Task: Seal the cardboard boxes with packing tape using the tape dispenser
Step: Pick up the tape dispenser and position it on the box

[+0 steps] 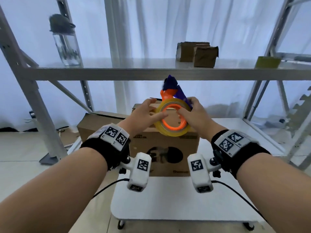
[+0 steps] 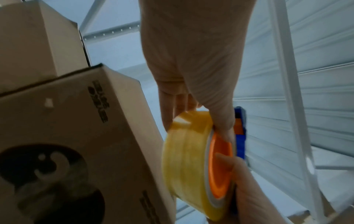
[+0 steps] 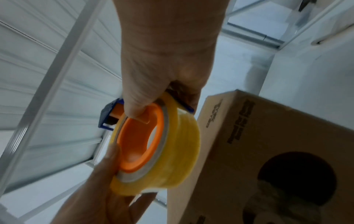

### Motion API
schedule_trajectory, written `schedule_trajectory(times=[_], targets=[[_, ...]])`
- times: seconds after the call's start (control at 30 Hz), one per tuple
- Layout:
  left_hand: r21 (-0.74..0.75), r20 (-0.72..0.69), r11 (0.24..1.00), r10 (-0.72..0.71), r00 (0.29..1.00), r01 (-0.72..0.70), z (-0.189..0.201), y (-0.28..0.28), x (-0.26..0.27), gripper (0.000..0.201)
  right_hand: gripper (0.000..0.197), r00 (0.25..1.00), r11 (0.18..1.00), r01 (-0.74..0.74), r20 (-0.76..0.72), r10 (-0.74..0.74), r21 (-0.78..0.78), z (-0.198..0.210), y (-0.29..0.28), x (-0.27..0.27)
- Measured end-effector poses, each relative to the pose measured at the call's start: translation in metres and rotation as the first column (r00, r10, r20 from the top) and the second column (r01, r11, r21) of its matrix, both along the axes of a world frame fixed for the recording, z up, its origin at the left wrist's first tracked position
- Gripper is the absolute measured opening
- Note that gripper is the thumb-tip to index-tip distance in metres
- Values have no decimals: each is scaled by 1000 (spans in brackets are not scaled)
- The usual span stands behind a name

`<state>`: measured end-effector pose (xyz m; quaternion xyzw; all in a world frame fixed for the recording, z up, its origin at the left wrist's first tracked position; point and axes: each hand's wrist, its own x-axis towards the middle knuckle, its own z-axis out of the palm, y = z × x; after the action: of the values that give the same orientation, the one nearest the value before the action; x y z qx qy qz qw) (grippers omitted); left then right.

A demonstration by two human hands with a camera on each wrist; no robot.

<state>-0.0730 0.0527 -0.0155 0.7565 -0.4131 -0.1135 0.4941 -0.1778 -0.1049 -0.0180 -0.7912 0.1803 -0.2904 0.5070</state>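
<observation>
Two hands at work, as I log it. Item: white shelving rack, far. Item: printed cardboard box on white table, centre. Item: tape dispenser, yellow roll, held above the box top. My left hand clasps its left rim; my right hand grips its right side.

**Count of things in view**

Two hands are seen, the left hand and the right hand, with one tape dispenser and one tape roll gripped between them. Two cardboard boxes are counted below the grip. Above it, two small boxes, one bottle and one spare tape roll are counted on the shelf.
</observation>
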Motion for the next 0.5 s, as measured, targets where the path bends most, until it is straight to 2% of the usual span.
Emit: schedule_trajectory(times=[0.07, 0.13, 0.2, 0.27, 0.33, 0.5], targets=[[-5, 4, 999, 38, 999, -38, -3, 0, 22, 76, 40, 999, 999, -9, 35, 11, -36, 3, 0, 18], [24, 71, 988, 151, 986, -153, -6, -1, 46, 65, 45, 999, 996, -15, 38, 18, -85, 5, -2, 32], [164, 229, 941, 254, 940, -295, -13, -1, 75, 54, 50, 999, 993, -17, 41, 22, -113, 6, -8, 47], [365, 348, 860, 228, 909, -356, -24, -4, 97, 55, 50, 998, 993, -17, 55, 24, -115, 2, -14, 62], [480, 372, 812, 155, 915, -333, -34, -8, 111, 61, 47, 998, 995, -8, 68, 14, -99, -5, -20, 75], [549, 304, 805, 57, 951, -224, -48, -20, 127, 68, 45, 992, 1000, 0, 124, 4, -28, -24, -31, 96]])
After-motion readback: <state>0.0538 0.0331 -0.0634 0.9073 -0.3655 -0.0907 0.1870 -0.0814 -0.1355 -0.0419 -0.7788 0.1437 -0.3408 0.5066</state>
